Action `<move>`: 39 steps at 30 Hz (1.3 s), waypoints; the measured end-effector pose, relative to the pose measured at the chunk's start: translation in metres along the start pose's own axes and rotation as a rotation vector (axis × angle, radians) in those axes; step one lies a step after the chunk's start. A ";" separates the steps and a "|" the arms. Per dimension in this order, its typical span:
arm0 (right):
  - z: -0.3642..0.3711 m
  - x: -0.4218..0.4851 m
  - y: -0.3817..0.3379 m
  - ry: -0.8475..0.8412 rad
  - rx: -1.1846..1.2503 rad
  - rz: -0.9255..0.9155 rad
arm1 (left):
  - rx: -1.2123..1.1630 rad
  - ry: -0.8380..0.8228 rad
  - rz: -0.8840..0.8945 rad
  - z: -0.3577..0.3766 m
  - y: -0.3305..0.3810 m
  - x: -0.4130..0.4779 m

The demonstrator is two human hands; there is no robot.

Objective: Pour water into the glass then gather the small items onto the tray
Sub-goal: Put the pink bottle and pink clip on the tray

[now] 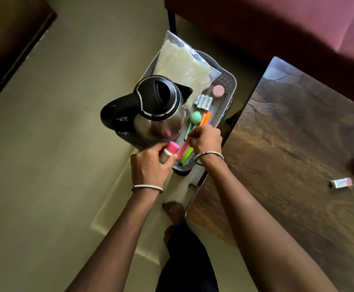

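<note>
The pink-capped bottle (171, 150) is at the tray's (224, 80) near edge, gripped by the left hand's (148, 167) fingers. The right hand's (205, 140) fingers curl over the pink clip (182, 150); I cannot tell whether they grip it. Crowded by the kettle (157, 106), the bottle could topple off.

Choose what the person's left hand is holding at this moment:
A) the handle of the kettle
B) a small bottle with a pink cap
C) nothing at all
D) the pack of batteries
B: the left hand grips the small bottle with the pink cap at the near end of the tray, and it does not hold the handle of the kettle.
</note>
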State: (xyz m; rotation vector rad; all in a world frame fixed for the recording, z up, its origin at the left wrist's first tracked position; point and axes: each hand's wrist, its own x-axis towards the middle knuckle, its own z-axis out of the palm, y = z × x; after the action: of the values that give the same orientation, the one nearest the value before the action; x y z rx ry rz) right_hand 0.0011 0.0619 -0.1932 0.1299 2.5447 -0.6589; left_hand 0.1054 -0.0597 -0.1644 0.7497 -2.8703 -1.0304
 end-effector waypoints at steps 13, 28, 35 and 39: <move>0.019 0.031 -0.011 -0.079 -0.277 -0.098 | 0.386 -0.111 0.069 0.022 0.009 0.008; 0.009 0.026 -0.009 -0.118 -0.332 -0.132 | 0.156 -0.017 -0.079 0.035 0.011 0.005; -0.028 -0.015 0.004 -0.292 0.245 -0.065 | 0.082 0.048 -0.009 0.032 0.011 -0.011; -0.024 -0.040 0.013 -0.393 0.240 -0.126 | 0.083 0.058 0.031 0.039 0.012 -0.022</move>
State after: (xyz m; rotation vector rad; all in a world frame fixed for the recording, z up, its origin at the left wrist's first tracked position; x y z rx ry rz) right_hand 0.0279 0.0862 -0.1609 -0.0736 2.1045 -0.9377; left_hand 0.1131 -0.0186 -0.1839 0.7247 -2.8807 -0.8763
